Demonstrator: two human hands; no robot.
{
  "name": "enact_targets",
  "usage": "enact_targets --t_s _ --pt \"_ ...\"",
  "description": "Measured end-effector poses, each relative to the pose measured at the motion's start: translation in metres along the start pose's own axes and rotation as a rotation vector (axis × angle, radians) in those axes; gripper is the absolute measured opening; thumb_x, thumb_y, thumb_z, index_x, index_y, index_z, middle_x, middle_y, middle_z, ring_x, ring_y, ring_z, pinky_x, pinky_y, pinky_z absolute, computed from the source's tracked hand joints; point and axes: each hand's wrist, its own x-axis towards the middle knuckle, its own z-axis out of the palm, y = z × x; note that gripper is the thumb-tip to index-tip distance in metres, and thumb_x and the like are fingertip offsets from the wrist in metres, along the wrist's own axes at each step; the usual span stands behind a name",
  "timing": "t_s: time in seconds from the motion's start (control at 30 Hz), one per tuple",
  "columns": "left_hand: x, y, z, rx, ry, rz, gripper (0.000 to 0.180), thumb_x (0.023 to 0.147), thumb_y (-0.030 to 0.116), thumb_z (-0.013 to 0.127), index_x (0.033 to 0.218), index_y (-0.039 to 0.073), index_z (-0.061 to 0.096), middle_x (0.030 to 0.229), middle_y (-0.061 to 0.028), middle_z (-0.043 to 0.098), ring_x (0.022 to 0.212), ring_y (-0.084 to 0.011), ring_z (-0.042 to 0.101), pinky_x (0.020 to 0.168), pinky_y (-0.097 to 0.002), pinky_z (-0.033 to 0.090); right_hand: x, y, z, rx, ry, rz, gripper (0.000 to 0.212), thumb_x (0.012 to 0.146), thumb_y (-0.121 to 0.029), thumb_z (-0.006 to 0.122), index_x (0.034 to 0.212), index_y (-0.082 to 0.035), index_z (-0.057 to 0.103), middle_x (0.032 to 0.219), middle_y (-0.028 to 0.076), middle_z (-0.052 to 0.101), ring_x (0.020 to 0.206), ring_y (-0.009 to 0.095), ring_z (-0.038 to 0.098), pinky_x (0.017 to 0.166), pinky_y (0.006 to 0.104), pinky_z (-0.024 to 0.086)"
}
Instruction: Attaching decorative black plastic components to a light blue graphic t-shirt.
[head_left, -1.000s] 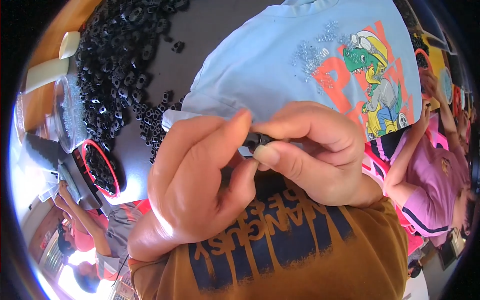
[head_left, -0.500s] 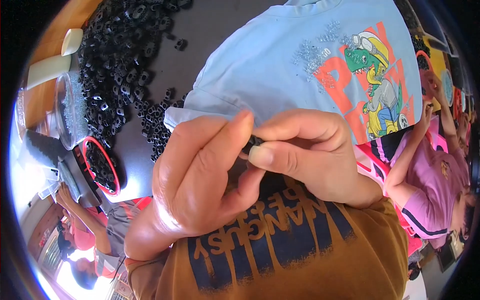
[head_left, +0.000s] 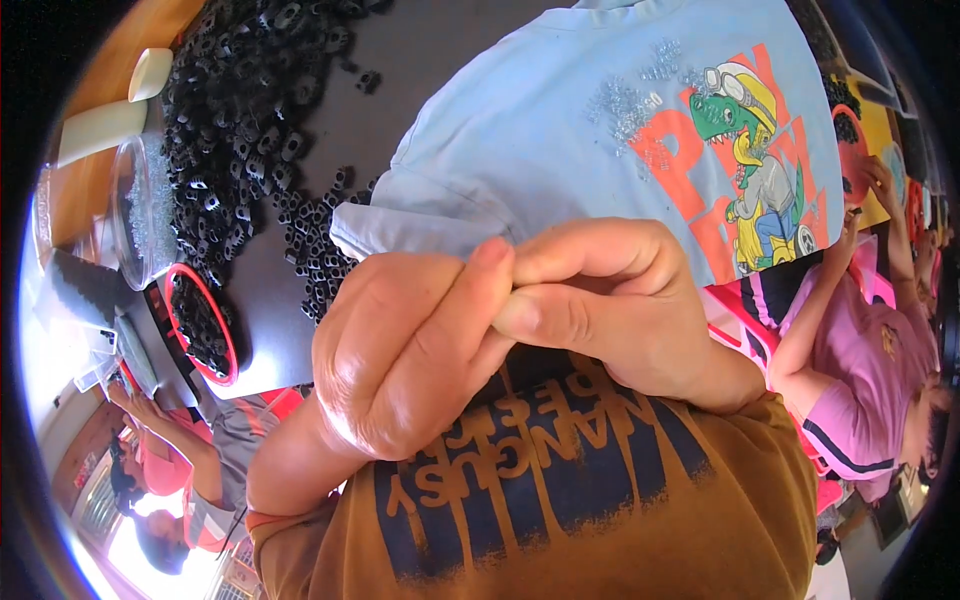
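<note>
Okay, can't tell what's in your pinch: right hand has thumb and index nearly meeting, left hand bunches its fingers against them, hiding whatever's between. Just beyond lies a light-blue shirt with clear bits on it, black parts heaped to its left.

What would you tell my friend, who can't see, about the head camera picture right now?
A person's left hand and right hand meet at the fingertips, hiding anything between them. Beyond lies a light-blue T-shirt with small clear pieces on it; to its left, small black parts are heaped on a dark table.
</note>
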Motion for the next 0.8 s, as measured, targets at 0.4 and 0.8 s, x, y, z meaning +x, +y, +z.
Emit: enact_targets --t_s 0.4,0.8 --pt "0.019 -0.005 -0.006 -0.031 -0.187 -0.004 0.043 0.064 0.004 0.077 0.102 -0.007 0.061 0.077 -0.0094 0.059 0.061 -0.0224 0.057 0.052 -0.0316 0.047 0.003 -0.012 -0.013 -0.247 0.004 0.02 0.014 0.091 -0.009 0.057 0.096 0.002 0.064 0.088 0.001 0.065 0.082 0.004 0.056 0.072 0.0201 0.046" --pt "0.177 -0.068 0.0 -0.377 -0.028 -0.581 0.032 0.079 0.007 0.063 0.11 -0.002 0.059 0.073 0.0011 0.048 0.067 -0.0048 0.047 0.057 -0.0206 0.04 0.0 -0.008 -0.03 -0.542 -0.237 -0.233 0.018 0.089 -0.001 0.055 0.105 0.004 0.06 0.093 0.012 0.064 0.086 0.019 0.061 0.075 0.028 0.047"
